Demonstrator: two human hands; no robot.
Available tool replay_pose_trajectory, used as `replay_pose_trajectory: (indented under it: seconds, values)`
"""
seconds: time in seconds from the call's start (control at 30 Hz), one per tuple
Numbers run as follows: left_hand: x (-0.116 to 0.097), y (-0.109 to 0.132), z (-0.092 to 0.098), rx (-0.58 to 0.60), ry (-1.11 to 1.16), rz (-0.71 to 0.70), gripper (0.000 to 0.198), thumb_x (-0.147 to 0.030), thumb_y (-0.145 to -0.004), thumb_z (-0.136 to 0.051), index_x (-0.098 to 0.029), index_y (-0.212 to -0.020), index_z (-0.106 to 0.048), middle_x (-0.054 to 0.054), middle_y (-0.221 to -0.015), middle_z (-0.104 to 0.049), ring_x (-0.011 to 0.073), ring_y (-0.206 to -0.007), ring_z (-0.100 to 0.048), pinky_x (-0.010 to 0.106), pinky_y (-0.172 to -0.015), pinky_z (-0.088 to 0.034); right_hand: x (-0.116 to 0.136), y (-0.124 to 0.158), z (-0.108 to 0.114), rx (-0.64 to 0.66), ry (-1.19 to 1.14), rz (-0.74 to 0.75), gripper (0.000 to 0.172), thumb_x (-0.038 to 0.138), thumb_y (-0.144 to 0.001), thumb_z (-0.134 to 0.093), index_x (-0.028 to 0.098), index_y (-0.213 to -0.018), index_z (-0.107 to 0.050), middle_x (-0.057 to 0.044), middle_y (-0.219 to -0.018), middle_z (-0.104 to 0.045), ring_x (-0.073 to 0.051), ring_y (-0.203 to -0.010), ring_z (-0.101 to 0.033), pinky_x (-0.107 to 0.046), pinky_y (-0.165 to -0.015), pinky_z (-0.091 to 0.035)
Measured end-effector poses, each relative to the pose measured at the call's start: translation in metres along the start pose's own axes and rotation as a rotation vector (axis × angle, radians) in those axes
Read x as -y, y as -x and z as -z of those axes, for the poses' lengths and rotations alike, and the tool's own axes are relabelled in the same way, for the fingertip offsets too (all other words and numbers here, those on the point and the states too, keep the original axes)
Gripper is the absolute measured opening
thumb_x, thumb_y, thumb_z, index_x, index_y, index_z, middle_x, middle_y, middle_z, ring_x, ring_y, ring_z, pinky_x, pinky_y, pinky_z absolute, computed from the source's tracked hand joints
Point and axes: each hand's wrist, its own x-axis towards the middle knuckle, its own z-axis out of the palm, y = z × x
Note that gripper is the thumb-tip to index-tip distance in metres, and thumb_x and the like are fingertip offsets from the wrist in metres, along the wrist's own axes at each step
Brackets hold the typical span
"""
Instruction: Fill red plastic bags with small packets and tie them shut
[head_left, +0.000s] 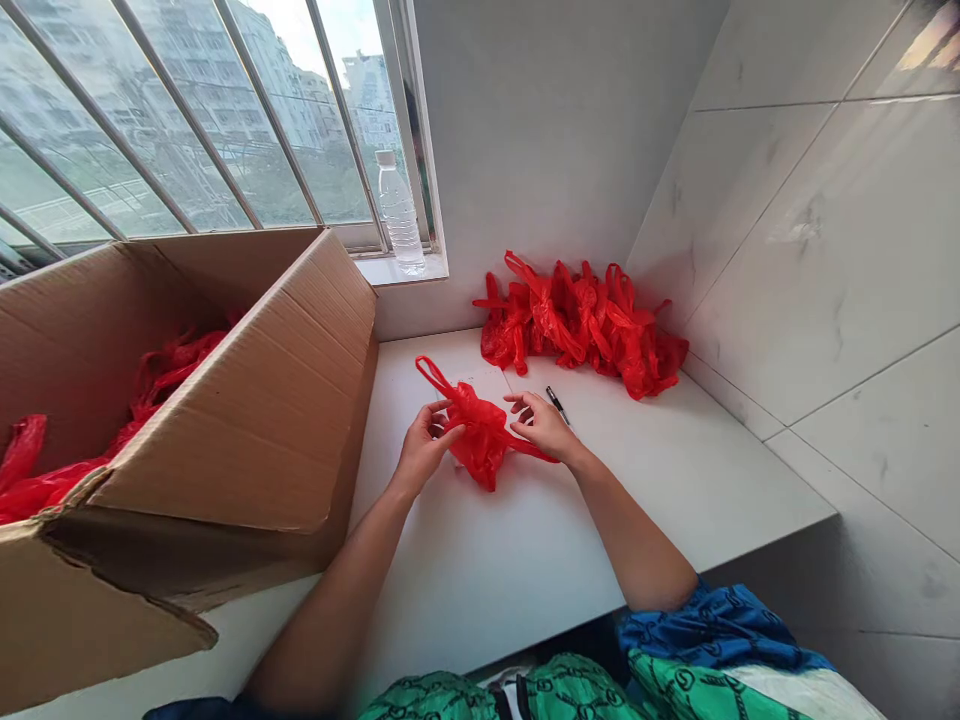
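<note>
A knotted red plastic bag (484, 440) sits on the white tabletop between my hands, one handle loop standing up at its upper left and another strip trailing to the right. My left hand (429, 445) grips its left side, the thumb over the plastic and the fingers curled at the edge. What the bag contains is hidden. My right hand (541, 425) is at the bag's right side, its fingers apart and slightly bent, holding nothing that I can see. Just beyond that hand lies a black pen (556, 404).
Several tied red bags (585, 325) are heaped against the back wall. On the left stands a large open cardboard box (247, 430) with more red bags (169, 375) inside. A clear water bottle (400, 215) stands on the sill of the barred window. A tiled wall (825, 250) borders the right.
</note>
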Motion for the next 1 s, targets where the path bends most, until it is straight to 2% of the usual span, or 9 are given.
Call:
replay_pose_trajectory:
  seconds: [0.1,0.17,0.3,0.4,0.53,0.63,0.73,0.87,1.0]
  values:
    - [-0.001,0.001,0.005,-0.154,-0.136,-0.078,0.044,-0.042,-0.079,-0.074,-0.022,-0.117,-0.063,0.003,-0.099,-0.057,0.0121,-0.072,-0.053,0.024,-0.064,-0.044,0.006,0.000,-0.001,-0.104,0.074,0.029,0.031,0.026,-0.085,-0.056,0.022,-0.114,-0.067,-0.007,-0.114,-0.063,-0.017,-0.082,-0.063,-0.034,-0.074,-0.052]
    - [-0.003,0.000,0.001,-0.208,-0.200,-0.213,0.032,-0.040,-0.087,-0.066,-0.024,-0.114,-0.063,0.005,-0.108,-0.059,0.0154,-0.084,-0.058,0.026,-0.073,-0.048,0.015,0.001,-0.012,-0.194,0.113,0.111,0.033,0.033,-0.091,-0.053,0.022,-0.120,-0.065,-0.010,-0.123,-0.062,-0.022,-0.101,-0.064,-0.038,-0.087,-0.052]
    - [-0.002,-0.002,-0.018,0.118,-0.266,-0.412,0.026,-0.026,-0.089,-0.060,-0.025,-0.114,-0.067,0.008,-0.121,-0.063,0.0233,-0.117,-0.057,0.036,-0.105,-0.042,0.023,0.003,-0.041,-0.073,0.225,0.281,0.049,0.041,-0.098,-0.047,0.026,-0.144,-0.049,-0.008,-0.148,-0.050,-0.024,-0.139,-0.043,-0.042,-0.117,-0.033]
    - [0.005,-0.005,-0.028,0.254,-0.231,-0.383,0.034,-0.022,-0.090,-0.057,-0.025,-0.123,-0.064,0.008,-0.126,-0.064,0.0245,-0.120,-0.057,0.038,-0.108,-0.039,0.014,0.002,-0.046,0.016,0.324,0.203,0.052,0.039,-0.101,-0.040,0.023,-0.151,-0.040,-0.011,-0.145,-0.054,-0.027,-0.135,-0.049,-0.048,-0.115,-0.033]
    - [0.012,-0.010,-0.027,0.049,-0.279,-0.324,0.028,-0.028,-0.092,-0.057,-0.025,-0.119,-0.066,0.009,-0.120,-0.064,0.0258,-0.114,-0.058,0.041,-0.107,-0.041,0.004,-0.001,-0.035,-0.071,0.448,0.050,0.049,0.036,-0.102,-0.039,0.017,-0.146,-0.047,-0.016,-0.119,-0.070,-0.032,-0.117,-0.061,-0.053,-0.108,-0.036]
    - [0.015,-0.014,-0.026,0.012,-0.354,-0.379,0.030,-0.030,-0.090,-0.060,-0.026,-0.119,-0.068,0.010,-0.129,-0.060,0.0275,-0.125,-0.052,0.042,-0.114,-0.034,0.003,-0.002,-0.039,-0.129,0.448,0.123,0.050,0.038,-0.101,-0.039,0.018,-0.146,-0.048,-0.015,-0.138,-0.059,-0.028,-0.131,-0.051,-0.047,-0.113,-0.035]
    - [0.024,-0.016,-0.029,0.129,-0.501,-0.398,0.044,-0.030,-0.094,-0.053,-0.024,-0.138,-0.056,0.009,-0.150,-0.047,0.0265,-0.141,-0.039,0.044,-0.121,-0.024,0.001,-0.001,-0.057,-0.054,0.457,0.170,0.055,0.038,-0.104,-0.030,0.013,-0.153,-0.037,-0.013,-0.158,-0.037,-0.023,-0.147,-0.032,-0.042,-0.120,-0.028]
    - [0.040,-0.014,-0.030,0.271,-0.911,-0.323,0.055,-0.027,-0.100,-0.033,-0.018,-0.154,-0.034,0.009,-0.162,-0.029,0.0230,-0.151,-0.023,0.050,-0.123,-0.015,-0.005,0.003,-0.075,0.039,0.619,0.096,0.059,0.042,-0.105,-0.027,0.011,-0.155,-0.030,-0.011,-0.162,-0.028,-0.024,-0.152,-0.019,-0.047,-0.124,-0.014]
    - [0.042,-0.008,-0.028,0.273,-1.106,-0.328,0.056,-0.027,-0.102,-0.023,-0.019,-0.158,-0.024,0.007,-0.164,-0.021,0.0206,-0.153,-0.016,0.054,-0.123,-0.004,-0.006,0.005,-0.076,0.046,0.716,0.098,0.063,0.047,-0.104,-0.027,0.011,-0.156,-0.027,-0.011,-0.163,-0.025,-0.024,-0.153,-0.017,-0.050,-0.124,-0.010]
